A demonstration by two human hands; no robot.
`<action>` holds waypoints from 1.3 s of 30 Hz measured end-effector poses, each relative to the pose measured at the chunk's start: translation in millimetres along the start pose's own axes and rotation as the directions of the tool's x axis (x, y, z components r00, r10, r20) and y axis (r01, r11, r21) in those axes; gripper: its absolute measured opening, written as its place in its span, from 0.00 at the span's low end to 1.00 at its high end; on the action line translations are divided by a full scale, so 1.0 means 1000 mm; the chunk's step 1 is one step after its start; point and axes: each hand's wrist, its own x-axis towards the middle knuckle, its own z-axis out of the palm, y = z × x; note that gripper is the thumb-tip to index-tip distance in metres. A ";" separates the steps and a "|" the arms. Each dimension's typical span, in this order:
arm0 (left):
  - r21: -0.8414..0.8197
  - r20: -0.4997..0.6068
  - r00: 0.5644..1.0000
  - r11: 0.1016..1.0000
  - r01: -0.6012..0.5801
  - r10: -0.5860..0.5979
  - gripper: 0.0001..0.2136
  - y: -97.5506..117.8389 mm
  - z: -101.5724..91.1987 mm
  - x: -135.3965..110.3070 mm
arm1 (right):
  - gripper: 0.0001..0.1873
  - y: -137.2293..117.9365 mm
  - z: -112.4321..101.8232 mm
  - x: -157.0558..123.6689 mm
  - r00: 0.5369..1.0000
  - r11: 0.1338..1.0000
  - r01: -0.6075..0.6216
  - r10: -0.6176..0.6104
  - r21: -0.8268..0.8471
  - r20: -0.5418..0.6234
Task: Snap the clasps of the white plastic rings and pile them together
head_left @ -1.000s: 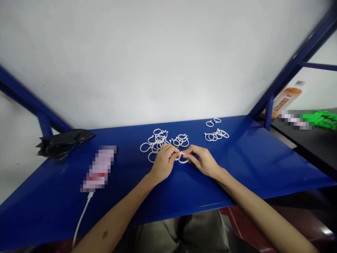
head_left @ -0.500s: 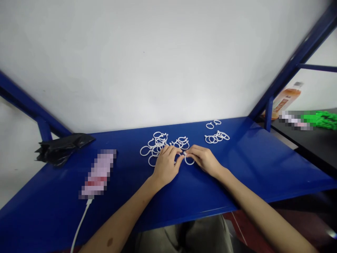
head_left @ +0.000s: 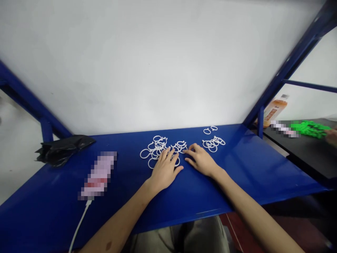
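My left hand (head_left: 163, 172) lies flat with fingers spread over the front of a loose heap of thin white rings (head_left: 144, 154), each with a small knob. Another white ring (head_left: 177, 162) shows partly from under its fingers. My right hand (head_left: 201, 160) has its fingers apart and a little bent, with nothing seen between them. Its fingertips are beside a smaller cluster of white rings (head_left: 181, 143); whether they touch it I cannot tell. To the right lies a group of overlapping white rings (head_left: 212, 148), and behind it two separate rings (head_left: 207, 131).
On the blue table (head_left: 126, 196), a blurred-out flat object (head_left: 98, 175) with a white cable (head_left: 80, 221) and a black plastic bag (head_left: 63, 149) lie left. Beyond the blue frame at right stand a bottle (head_left: 275, 111), green material (head_left: 310, 128) and part of another person's hand (head_left: 332, 136).
The white ring that was between my fingertips is no longer in them. My hands have parted and their fingers opened. One more ring shows at the front of the right group. The view has shifted slightly.
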 end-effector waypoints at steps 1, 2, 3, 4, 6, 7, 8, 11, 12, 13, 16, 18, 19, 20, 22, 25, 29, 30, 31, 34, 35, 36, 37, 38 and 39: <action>0.015 0.003 1.000 1.000 0.010 -0.010 0.23 0.000 0.001 -0.001 | 0.13 -0.006 0.002 0.002 1.000 1.000 0.003 -0.004 0.006 0.029; 0.031 0.005 1.000 0.999 0.024 -0.024 0.23 -0.001 0.002 -0.001 | 0.11 -0.008 0.003 0.002 0.999 1.000 -0.014 0.014 0.005 0.042; 0.046 0.005 0.999 0.998 0.039 -0.040 0.23 -0.001 0.002 -0.001 | 0.09 -0.008 0.003 0.002 0.998 0.999 -0.037 0.037 0.007 0.047; 0.058 0.005 0.999 0.997 0.054 -0.054 0.23 -0.002 0.001 0.000 | 0.09 -0.006 0.003 0.001 0.997 0.998 -0.059 0.058 0.017 0.052; 0.074 0.008 0.997 0.995 0.073 -0.074 0.23 -0.002 -0.001 0.001 | 0.08 0.002 0.000 -0.002 0.995 0.994 -0.080 0.076 0.074 0.066; 0.075 0.010 0.997 0.994 0.080 -0.081 0.22 -0.001 -0.002 0.001 | 0.07 0.007 -0.002 -0.004 0.995 0.989 -0.084 0.077 0.121 0.068; 0.073 0.008 0.996 0.994 0.085 -0.086 0.22 0.000 -0.004 0.002 | 0.06 0.010 -0.004 -0.005 0.995 0.980 -0.086 0.076 0.177 0.065; 0.019 -0.017 0.995 0.995 0.096 -0.096 0.19 0.003 -0.009 0.004 | 0.04 0.013 -0.010 -0.007 0.998 0.938 -0.067 0.064 0.341 0.021; -0.023 -0.027 0.994 0.994 0.105 -0.105 0.17 0.004 -0.010 0.006 | 0.04 0.011 -0.011 -0.006 0.999 0.927 -0.049 0.053 0.371 0.000; -0.081 -0.036 0.992 0.989 0.121 -0.124 0.15 0.005 -0.012 0.007 | 0.04 0.007 -0.013 -0.006 0.999 0.922 -0.026 0.037 0.387 -0.021; -0.325 -0.062 0.969 0.923 0.206 -0.238 0.12 0.007 -0.019 0.011 | 0.05 -0.008 -0.016 -0.004 0.997 0.923 0.058 -0.035 0.379 -0.066; -0.518 -0.040 0.946 0.817 0.255 -0.320 0.11 0.006 -0.023 0.014 | 0.05 -0.018 -0.016 -0.004 0.993 0.927 0.115 -0.094 0.358 -0.074; -0.607 -0.010 0.937 0.747 0.271 -0.349 0.11 0.006 -0.024 0.016 | 0.05 -0.023 -0.016 -0.004 0.990 0.926 0.139 -0.119 0.351 -0.078; -0.684 0.025 0.930 0.673 0.283 -0.366 0.10 0.005 -0.026 0.016 | 0.05 -0.028 -0.016 -0.005 0.987 0.923 0.158 -0.137 0.351 -0.085; -0.789 0.083 0.922 0.541 0.293 -0.378 0.10 0.004 -0.027 0.017 | 0.09 -0.034 -0.014 -0.005 0.985 0.909 0.162 -0.124 0.385 -0.122; -0.852 0.104 0.922 0.444 0.276 -0.373 0.11 0.004 -0.027 0.017 | 0.23 -0.037 -0.010 -0.005 0.983 0.865 0.069 0.027 0.497 -0.183; -0.856 0.138 0.942 0.442 0.270 -0.307 0.13 0.007 -0.027 0.015 | 0.14 -0.034 -0.006 -0.004 0.986 0.815 -0.058 0.137 0.577 -0.094; -0.849 0.141 0.945 0.455 0.269 -0.295 0.12 0.008 -0.027 0.014 | 0.09 -0.034 -0.006 -0.004 0.989 0.815 -0.065 0.129 0.576 -0.072; -0.839 0.139 0.947 0.473 0.268 -0.289 0.11 0.009 -0.028 0.014 | 0.07 -0.034 -0.005 -0.004 0.991 0.819 -0.061 0.116 0.571 -0.061; -0.787 0.107 0.952 0.561 0.257 -0.286 0.06 0.011 -0.030 0.014 | 0.09 -0.034 -0.006 -0.005 0.996 0.832 -0.009 0.057 0.555 -0.070; -0.763 0.089 0.955 0.596 0.248 -0.284 0.04 0.011 -0.031 0.014 | 0.08 -0.035 -0.006 -0.006 0.997 0.839 0.009 0.037 0.545 -0.074; -0.739 0.069 0.957 0.630 0.238 -0.281 0.03 0.011 -0.031 0.014 | 0.08 -0.035 -0.007 -0.006 0.997 0.847 0.026 0.017 0.530 -0.076; -0.717 0.051 0.959 0.659 0.229 -0.277 0.03 0.012 -0.031 0.015 | 0.09 -0.035 -0.007 -0.007 0.997 0.859 0.043 -0.004 0.510 -0.077; -0.698 0.037 0.961 0.681 0.222 -0.275 0.04 0.012 -0.031 0.014 | 0.09 -0.036 -0.007 -0.007 0.997 0.872 0.060 -0.027 0.485 -0.075; -0.685 0.031 0.963 0.695 0.217 -0.269 0.05 0.012 -0.030 0.014 | 0.10 -0.036 -0.008 -0.008 0.996 0.885 0.077 -0.051 0.458 -0.070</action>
